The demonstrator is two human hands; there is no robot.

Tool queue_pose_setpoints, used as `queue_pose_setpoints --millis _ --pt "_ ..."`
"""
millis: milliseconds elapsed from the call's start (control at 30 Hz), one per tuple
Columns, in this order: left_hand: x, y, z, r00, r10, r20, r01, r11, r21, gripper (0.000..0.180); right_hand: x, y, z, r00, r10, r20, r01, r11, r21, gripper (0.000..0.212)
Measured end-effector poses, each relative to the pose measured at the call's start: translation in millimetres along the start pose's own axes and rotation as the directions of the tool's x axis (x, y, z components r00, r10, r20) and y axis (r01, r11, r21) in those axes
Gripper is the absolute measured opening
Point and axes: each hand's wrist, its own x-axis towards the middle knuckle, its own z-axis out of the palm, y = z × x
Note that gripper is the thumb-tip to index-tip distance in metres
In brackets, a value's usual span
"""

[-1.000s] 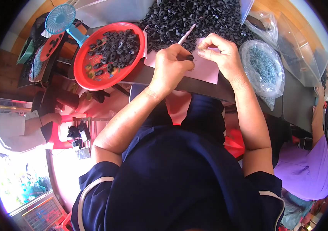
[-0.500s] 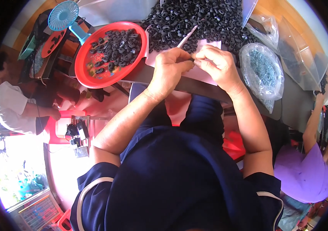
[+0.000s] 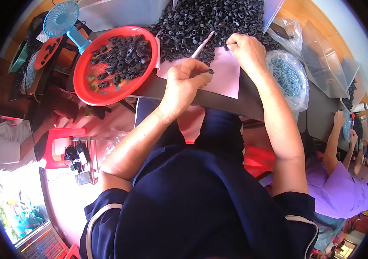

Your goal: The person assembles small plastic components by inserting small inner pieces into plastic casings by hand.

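Above the pink sheet (image 3: 227,82), my left hand (image 3: 183,84) is closed in a pinch on a small black plastic part (image 3: 210,71) that pokes out past the fingertips. My right hand (image 3: 248,52) is farther out, at the near edge of a big heap of black plastic parts (image 3: 210,21). Its thumb and fingers are pinched together on a small dark plastic part (image 3: 226,48). A white pointed strip (image 3: 202,45) lies between the hands, against the heap. To the left, a red round tray (image 3: 80,82) holds many ribbed black parts (image 3: 125,58).
A clear plastic bag of small silvery pieces (image 3: 288,75) sits right of my right forearm. Clear bins (image 3: 322,60) stand beyond it. A blue fan (image 3: 62,19) is behind the tray. One co-worker in white (image 3: 7,144) sits left, another in purple (image 3: 339,190) right.
My hands were together over the pink sheet and have come apart. The right one moved out to the heap's edge; the left stayed low, with its black part now showing.
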Motion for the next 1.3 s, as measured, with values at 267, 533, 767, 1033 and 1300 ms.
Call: queue_pose_setpoints --millis 267,533,767,1033,1300 --pt "-3 -4 -1 0.999 0.053 -0.008 -0.053 0.999 0.001 0.013 -11 -5 -6 0.993 0.019 0.115 -0.024 0.999 0.037 0.010" --pt "-4 -7 1 0.996 0.078 -0.042 -0.078 0.997 -0.001 0.015 -15 -8 1 0.987 -0.143 0.070 0.144 0.989 -0.014 0.014" --pt "-1 -2 4 0.996 0.081 -0.030 -0.080 0.997 0.014 0.018 -17 -9 2 0.966 -0.231 -0.120 0.235 0.972 0.020 0.012" --pt "16 20 -1 0.982 0.033 -0.183 -0.097 0.931 -0.352 0.006 -31 -75 -50 0.982 -0.006 0.189 -0.175 0.347 0.921 0.015" --pt "9 11 8 0.992 -0.010 -0.125 -0.029 0.951 -0.308 0.013 -30 -66 -44 0.970 0.035 0.239 -0.239 0.276 0.931 0.014"
